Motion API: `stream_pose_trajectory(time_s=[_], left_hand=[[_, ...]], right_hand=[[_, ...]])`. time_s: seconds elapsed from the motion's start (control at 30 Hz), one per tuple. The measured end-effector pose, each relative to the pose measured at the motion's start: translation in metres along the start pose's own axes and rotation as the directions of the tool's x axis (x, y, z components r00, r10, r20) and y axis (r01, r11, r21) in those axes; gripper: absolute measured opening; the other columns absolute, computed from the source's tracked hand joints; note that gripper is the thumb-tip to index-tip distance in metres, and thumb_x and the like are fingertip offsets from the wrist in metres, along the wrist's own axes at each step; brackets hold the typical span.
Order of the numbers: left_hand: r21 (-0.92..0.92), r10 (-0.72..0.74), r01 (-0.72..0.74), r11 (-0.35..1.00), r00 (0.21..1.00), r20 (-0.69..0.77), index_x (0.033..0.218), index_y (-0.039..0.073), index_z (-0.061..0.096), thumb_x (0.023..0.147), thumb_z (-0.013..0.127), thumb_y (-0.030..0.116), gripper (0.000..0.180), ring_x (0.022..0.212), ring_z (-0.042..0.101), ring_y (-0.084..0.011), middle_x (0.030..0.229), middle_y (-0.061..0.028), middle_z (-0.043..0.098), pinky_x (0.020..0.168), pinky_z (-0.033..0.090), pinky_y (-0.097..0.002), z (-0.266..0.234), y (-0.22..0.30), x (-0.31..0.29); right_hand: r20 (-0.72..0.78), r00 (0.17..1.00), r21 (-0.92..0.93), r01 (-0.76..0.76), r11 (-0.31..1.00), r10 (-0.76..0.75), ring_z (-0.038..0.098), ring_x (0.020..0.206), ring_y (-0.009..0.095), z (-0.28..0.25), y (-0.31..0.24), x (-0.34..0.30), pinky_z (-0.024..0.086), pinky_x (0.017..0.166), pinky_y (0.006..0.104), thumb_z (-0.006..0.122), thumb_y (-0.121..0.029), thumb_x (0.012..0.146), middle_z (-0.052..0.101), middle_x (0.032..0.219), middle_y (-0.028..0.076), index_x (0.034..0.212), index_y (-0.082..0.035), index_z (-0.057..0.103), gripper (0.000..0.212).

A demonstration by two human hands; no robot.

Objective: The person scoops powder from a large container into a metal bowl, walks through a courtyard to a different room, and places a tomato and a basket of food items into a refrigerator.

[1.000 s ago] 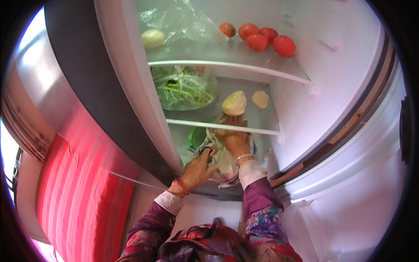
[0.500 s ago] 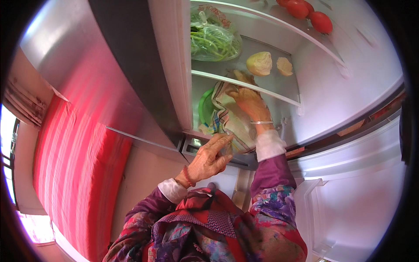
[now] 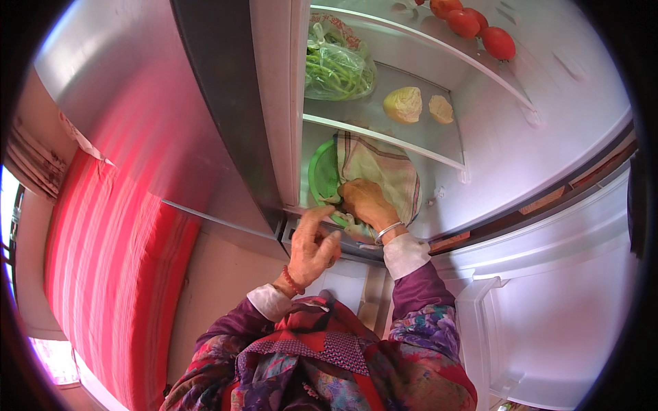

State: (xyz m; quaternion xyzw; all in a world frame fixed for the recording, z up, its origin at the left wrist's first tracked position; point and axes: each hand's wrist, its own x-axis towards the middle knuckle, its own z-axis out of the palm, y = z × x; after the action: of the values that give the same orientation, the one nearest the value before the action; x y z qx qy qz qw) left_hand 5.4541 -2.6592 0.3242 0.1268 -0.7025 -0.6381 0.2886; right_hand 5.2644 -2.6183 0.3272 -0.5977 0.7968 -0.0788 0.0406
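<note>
A round green basket (image 3: 322, 179) stands on the lower level of the fridge, with a pale striped cloth (image 3: 384, 164) folded back over its far and right part. My right hand (image 3: 367, 203) is bent down over the basket's front, fingers curled together. Small whitish pieces lie at its fingertips; what they are, and what the fingers hold, I cannot make out. Just left of it, my left hand (image 3: 314, 248) hovers by the fridge's front edge, index finger stretched toward the basket rim and thumb apart. Nothing shows in it.
On the shelf above are a plastic bag of green vegetables (image 3: 339, 68), a pale yellow cut vegetable (image 3: 403, 105) and a smaller cut piece (image 3: 441, 109). Several tomatoes (image 3: 463, 23) sit higher up. A shelf edge (image 3: 384, 140) crosses above the basket. The open door (image 3: 555, 315) stands at right.
The cloth has been turned back from the basket's front, baring more green. My right hand has drawn nearer and down into the basket's front; my left hand has shifted slightly left and down.
</note>
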Motion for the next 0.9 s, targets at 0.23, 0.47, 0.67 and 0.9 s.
stream_pose_trajectory(time_s=[0.23,0.47,0.67,0.9], left_hand=[[0.185,0.017,0.012,0.983,0.988,-0.157,0.125,0.001,0.045,0.080,0.055,0.002,0.047,0.050,0.059,-0.0149,0.113,-0.0162,0.045,0.051,0.047,-0.0286,-0.008,-0.003,-0.002],[0.254,0.000,-0.004,0.967,1.000,0.015,0.113,-0.003,0.045,0.079,0.051,0.001,0.035,0.044,0.054,-0.0148,0.074,-0.0112,0.057,0.039,0.040,-0.0275,0.004,-0.014,0.017],[0.041,-0.046,0.037,0.999,0.964,0.263,0.112,-0.003,0.048,0.082,0.052,0.009,0.032,0.041,0.044,-0.0103,0.055,-0.0068,0.052,0.036,0.033,-0.0242,-0.009,-0.004,0.010],[-0.274,-0.480,0.587,0.762,0.795,0.371,0.110,-0.003,0.055,0.090,0.051,0.007,0.023,0.048,0.048,-0.0077,0.076,-0.0094,0.060,0.036,0.033,-0.0211,-0.041,0.032,-0.017]], right_hand=[[-0.309,0.918,0.758,0.080,0.647,0.249,0.065,0.072,0.026,-0.030,-0.016,0.010,0.050,0.064,0.0352,0.055,0.001,0.074,0.066,0.081,0.015,0.091,-0.002,0.064,0.019],[-0.452,0.891,0.447,0.269,0.853,-0.044,0.057,0.099,0.031,-0.021,-0.052,0.032,0.047,0.084,0.0365,0.058,-0.003,0.077,0.056,0.108,0.022,0.117,0.000,0.051,0.040],[-0.363,0.921,0.308,0.261,0.915,-0.141,0.051,0.109,0.036,-0.036,-0.049,0.021,0.043,0.091,0.0385,0.059,-0.007,0.077,0.049,0.122,0.022,0.123,0.000,0.044,0.049],[-0.575,0.811,0.425,0.184,0.886,0.107,0.050,0.108,0.036,-0.120,-0.046,-0.024,0.041,0.090,0.0422,0.065,-0.013,0.075,0.050,0.117,0.022,0.110,-0.003,0.054,0.038]])
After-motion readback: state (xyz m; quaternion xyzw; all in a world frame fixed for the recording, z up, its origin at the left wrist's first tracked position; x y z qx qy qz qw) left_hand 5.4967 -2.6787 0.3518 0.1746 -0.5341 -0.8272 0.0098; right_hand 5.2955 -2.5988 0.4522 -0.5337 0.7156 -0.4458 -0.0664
